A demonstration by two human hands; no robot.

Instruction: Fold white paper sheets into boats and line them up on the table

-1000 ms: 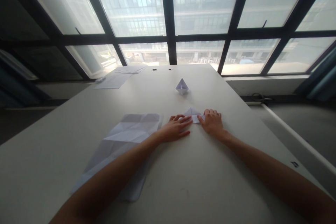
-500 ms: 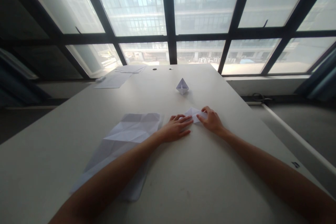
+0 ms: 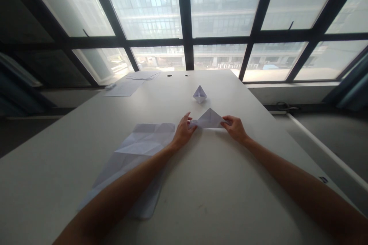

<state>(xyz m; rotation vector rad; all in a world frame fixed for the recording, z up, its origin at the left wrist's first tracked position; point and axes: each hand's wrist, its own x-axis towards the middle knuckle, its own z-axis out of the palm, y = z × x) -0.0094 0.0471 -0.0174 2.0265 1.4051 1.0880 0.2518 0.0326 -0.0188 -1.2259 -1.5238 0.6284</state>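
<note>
A folded white paper (image 3: 210, 118) with a pointed top is held between my two hands, upright at the middle of the white table (image 3: 230, 183). My left hand (image 3: 184, 128) pinches its left end between thumb and fingers. At its right end, my right hand (image 3: 234, 127) grips the other corner, fingers closed. Just beyond stands a small folded paper boat (image 3: 199, 94), which neither hand touches. Creased white sheets (image 3: 143, 141) lie to the left, partly under my left forearm.
More paper sheets (image 3: 123, 87) lie at the far left of the table, with thin dark lines across them. Tall windows (image 3: 218, 4) rise behind the far edge. A dark mark (image 3: 323, 180) is near the right edge.
The folded paper has been raised from the tabletop and now shows a broad triangular face. My left hand has moved left from lying over the paper to pinching its left end.
</note>
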